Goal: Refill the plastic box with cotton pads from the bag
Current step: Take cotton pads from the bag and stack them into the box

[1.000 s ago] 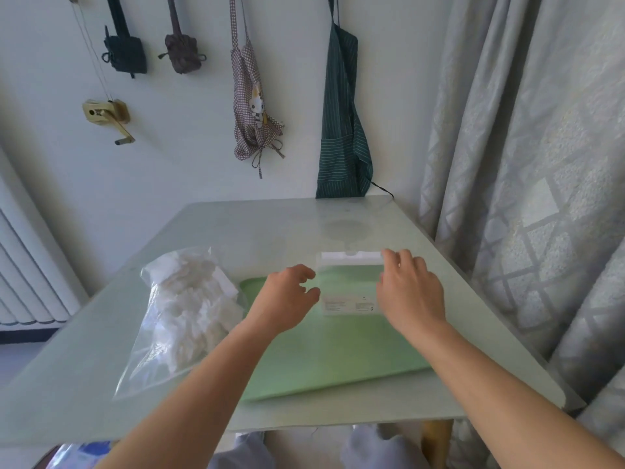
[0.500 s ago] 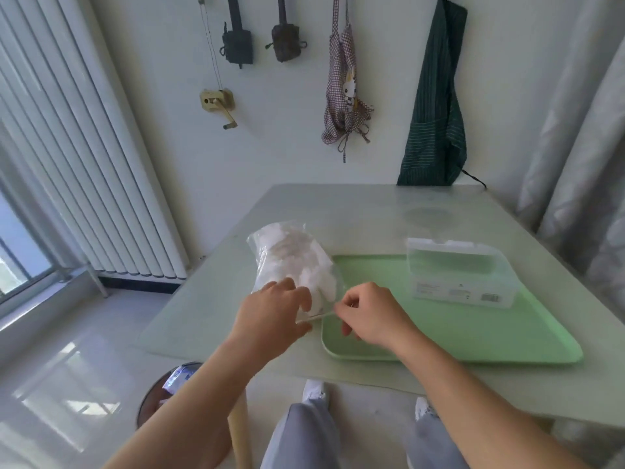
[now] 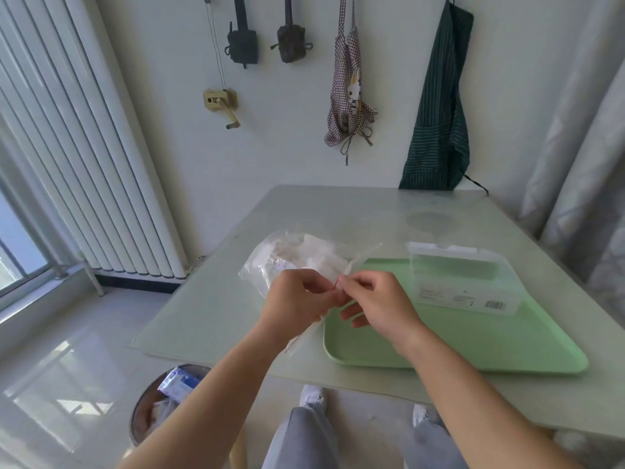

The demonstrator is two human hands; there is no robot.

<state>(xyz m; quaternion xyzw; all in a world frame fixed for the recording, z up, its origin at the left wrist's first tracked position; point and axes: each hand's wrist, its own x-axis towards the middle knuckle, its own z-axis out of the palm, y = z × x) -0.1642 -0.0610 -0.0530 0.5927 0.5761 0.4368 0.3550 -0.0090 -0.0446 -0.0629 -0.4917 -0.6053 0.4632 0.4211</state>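
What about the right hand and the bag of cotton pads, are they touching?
Touching. The head view shows the right hand pinching the top edge of the bag between thumb and forefinger, opposite the left hand, which grips it too.

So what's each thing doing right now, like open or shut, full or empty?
Clear plastic bag of white cotton pads: full, mouth strip held up; seal open or not, cannot tell.
Pale green plastic tray: flat on table.
Clear rectangular plastic box: lid on, looks empty, on tray.
Left hand: pinching bag.
Right hand: pinching bag.
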